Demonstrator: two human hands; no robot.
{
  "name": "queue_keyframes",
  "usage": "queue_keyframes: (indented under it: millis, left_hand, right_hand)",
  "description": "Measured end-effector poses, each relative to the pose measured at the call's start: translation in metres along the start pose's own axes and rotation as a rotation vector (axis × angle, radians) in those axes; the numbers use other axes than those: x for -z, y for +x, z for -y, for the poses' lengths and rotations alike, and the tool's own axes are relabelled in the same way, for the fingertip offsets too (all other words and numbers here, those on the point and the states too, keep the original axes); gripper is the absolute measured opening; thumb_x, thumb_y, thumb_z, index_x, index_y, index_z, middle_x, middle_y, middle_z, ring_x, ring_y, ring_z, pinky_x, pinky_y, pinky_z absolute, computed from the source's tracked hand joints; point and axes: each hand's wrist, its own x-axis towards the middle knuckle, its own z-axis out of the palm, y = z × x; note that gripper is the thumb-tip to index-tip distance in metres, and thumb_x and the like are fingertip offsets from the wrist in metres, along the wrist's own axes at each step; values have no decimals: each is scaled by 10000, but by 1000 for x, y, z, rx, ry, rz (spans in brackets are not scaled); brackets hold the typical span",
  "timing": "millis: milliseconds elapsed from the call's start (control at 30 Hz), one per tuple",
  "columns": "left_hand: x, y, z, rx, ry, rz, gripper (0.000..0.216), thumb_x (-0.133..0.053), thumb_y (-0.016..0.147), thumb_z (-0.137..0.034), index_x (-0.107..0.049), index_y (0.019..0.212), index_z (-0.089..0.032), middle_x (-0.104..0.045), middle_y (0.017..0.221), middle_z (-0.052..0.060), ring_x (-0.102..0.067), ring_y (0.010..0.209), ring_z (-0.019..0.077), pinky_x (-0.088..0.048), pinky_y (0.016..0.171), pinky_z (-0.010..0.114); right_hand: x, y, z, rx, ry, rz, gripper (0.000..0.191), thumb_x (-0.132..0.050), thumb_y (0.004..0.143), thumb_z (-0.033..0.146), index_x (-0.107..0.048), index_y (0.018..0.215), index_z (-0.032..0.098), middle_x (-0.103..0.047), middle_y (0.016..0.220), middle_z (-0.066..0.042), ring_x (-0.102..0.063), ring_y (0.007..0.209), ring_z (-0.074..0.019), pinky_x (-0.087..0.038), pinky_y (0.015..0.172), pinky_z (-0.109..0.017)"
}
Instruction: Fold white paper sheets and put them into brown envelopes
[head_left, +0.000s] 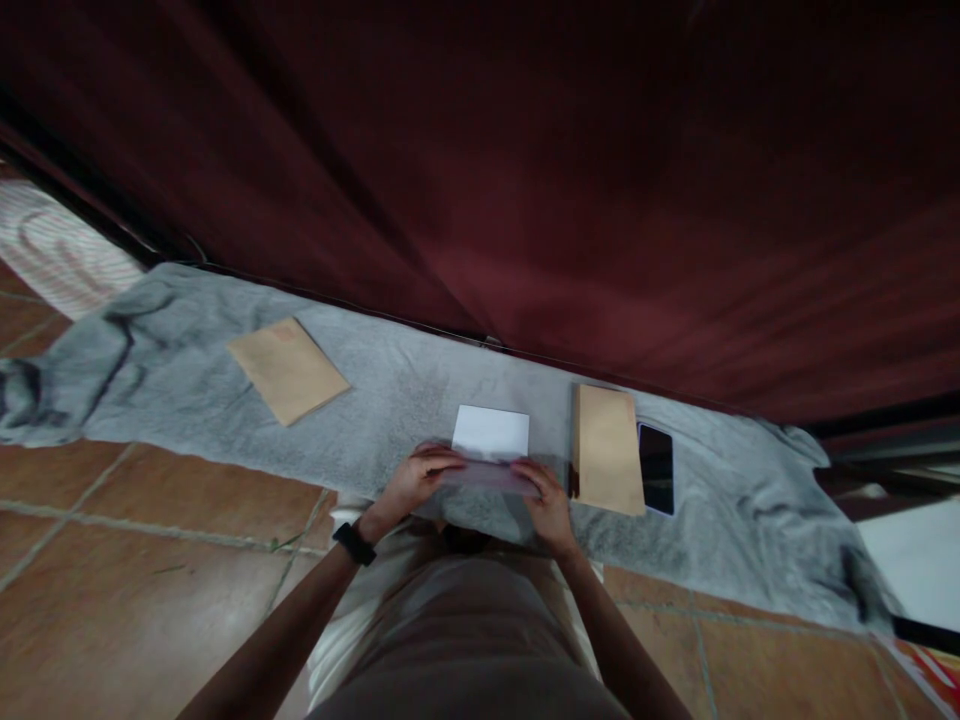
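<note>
A white sheet of paper (491,432) lies in front of me on the grey cloth, its far part flat and bright. Along its near edge a dimmer, pinkish strip (489,478) spans the gap between my hands; whether it is a folded part of the sheet or a separate piece, I cannot tell. My left hand (416,480) grips the strip's left end, fingers closed over the top. At the opposite end, my right hand (546,500) pinches it, fingertips near the sheet's lower right corner. Both thumbs are mostly hidden.
Grey cloth (390,400) covers the narrow surface. A brown envelope (290,370) lies left; a stack of brown envelopes (609,450) lies right, beside a dark phone (657,468). A dark red curtain-like fabric (487,220) rises behind. Tiled floor (150,560) lies below.
</note>
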Motion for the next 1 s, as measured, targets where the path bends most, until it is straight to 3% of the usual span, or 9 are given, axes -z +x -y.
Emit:
queue_keyframes:
  millis: [167, 267, 400, 467, 600, 767, 1000]
  left_hand:
    - [9, -14, 9, -201, 159, 174, 409, -607, 877, -71, -796, 1142, -319, -713, 1365, 21, -574, 1311, 235, -468, 1132, 449]
    - [7, -17, 9, -207, 167, 181, 404, -599, 892, -67, -785, 1162, -303, -708, 1375, 27, -572, 1308, 233, -461, 1133, 445]
    - [0, -4, 2, -14, 61, 9, 207, -594, 962, -229, -798, 995, -221, -792, 1074, 74, -680, 1063, 226, -531, 998, 387]
    - [-4, 6, -5, 105, 21, -66, 230, -586, 977, -316, -784, 954, -200, -786, 1000, 76, -695, 971, 218, -543, 925, 350]
    - [-7, 20, -19, 278, 2, -107, 280, -561, 978, -384, -754, 930, -186, -768, 914, 49, -688, 846, 192, -517, 783, 281]
    - [-8, 30, -30, 408, 79, -91, 408, -471, 1019, -437, -704, 798, -184, -656, 688, 4, -600, 671, 157, -418, 626, 251]
    - [-8, 44, -41, 558, 232, -26, 372, -508, 1027, -419, -735, 850, -183, -718, 774, 38, -662, 724, 175, -403, 638, 256]
  right_hand:
    - [8, -11, -5, 176, -85, 149, 494, -530, 845, 28, -759, 1223, 249, -716, 1361, -61, -615, 1318, -249, -493, 1124, -473]
    - [10, -13, -4, 176, -90, 169, 549, -524, 815, 0, -746, 1249, 252, -712, 1365, -58, -626, 1294, -239, -494, 1116, -458]
    - [8, -5, 2, 27, -85, 84, 349, -528, 964, 157, -733, 1231, 250, -748, 1269, -82, -672, 1205, -250, -531, 1049, -434]
    - [4, 2, 5, -89, -110, 7, 260, -513, 1027, 292, -736, 1148, 234, -766, 1178, -102, -703, 1118, -260, -549, 994, -421]
    - [-6, 15, 9, -227, -150, -73, 382, -418, 1075, 444, -701, 1020, 193, -764, 941, -103, -725, 868, -255, -566, 821, -377]
    - [-12, 25, 14, -305, -176, -97, 460, -347, 1084, 467, -694, 961, 192, -753, 890, -87, -712, 828, -237, -530, 784, -335]
    - [-10, 38, 20, -382, -277, -64, 352, -426, 1061, 326, -722, 945, 175, -761, 979, -112, -717, 905, -227, -497, 822, -300]
